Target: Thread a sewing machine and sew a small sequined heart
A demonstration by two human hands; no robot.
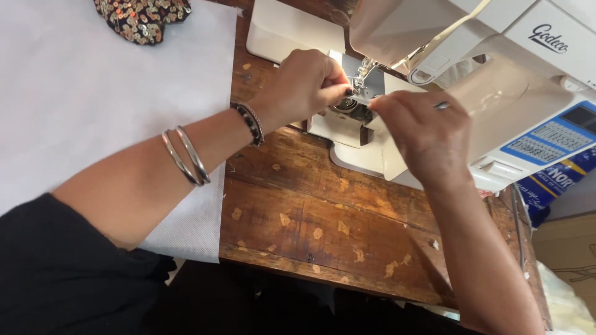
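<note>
I'm pinching my left hand (pixel 304 84) and right hand (pixel 422 127) at the sewing machine's (pixel 496 74) bobbin opening (pixel 349 107); whatever I'm gripping is hidden.

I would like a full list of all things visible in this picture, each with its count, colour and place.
sewing machine: one, white with a blue panel, upper right on the table
bobbin area: one, dark round opening, under the needle, between both hands
wooden table: one, brown and worn, centre
white fabric sheet: one, white, left side of the table
sequined piece: one, dark with gold sequins, top left on the sheet
cardboard box: one, brown, lower right
bracelets: two silver and one dark beaded, on the left forearm and wrist
left hand: fingertips pinched at the bobbin area
right hand: fingertips at the bobbin area
</note>
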